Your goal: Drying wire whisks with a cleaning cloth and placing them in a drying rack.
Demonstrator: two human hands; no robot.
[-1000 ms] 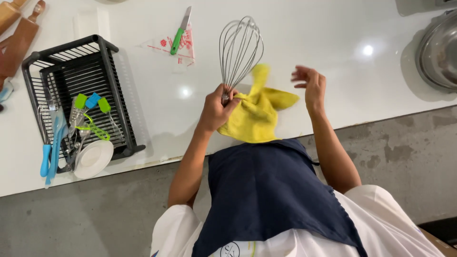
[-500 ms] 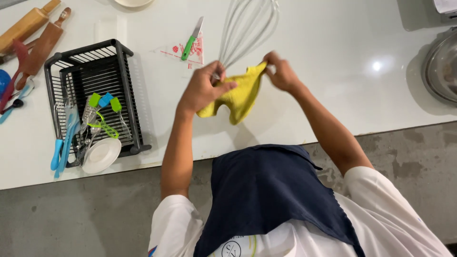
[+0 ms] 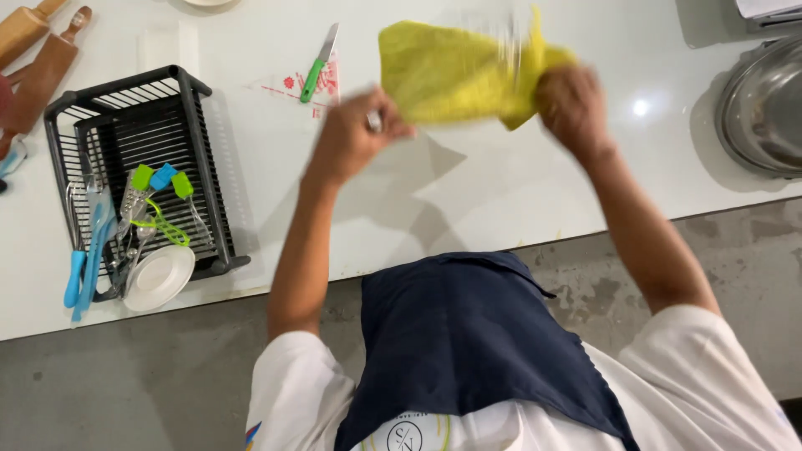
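Using the black wire dish rack (image 3: 180, 125) as landmark, going left to right: two wooden rolling pins (image 3: 38, 58) are lying up-left of the rack on the white counter (image 3: 468, 209). Blue tongs (image 3: 83, 259) are hanging at the rack's left lower edge, green and blue-handled utensils (image 3: 159, 179) are sitting inside it, and a small white dish (image 3: 159, 277) is leaning at its front corner. Just right of the rack and further back, a green-handled knife (image 3: 317, 63) is lying on a red-printed wrapper (image 3: 305, 85). Further right of the rack, the left hand (image 3: 355, 138) is closing in a fist round a metal handle, only a glint of it showing at the knuckles. A yellow cloth (image 3: 455, 71) is stretching between both hands, raised above the counter, well right of the rack; a blurred wire whisk (image 3: 508, 38) is partly showing through the cloth's top, its shape hard to tell. The right hand (image 3: 572, 104) is bunching the cloth's right end in a closed grip. Farthest right from the rack, a steel bowl (image 3: 764, 108) is sitting at the counter's edge. A navy apron (image 3: 476, 342) is hanging below.
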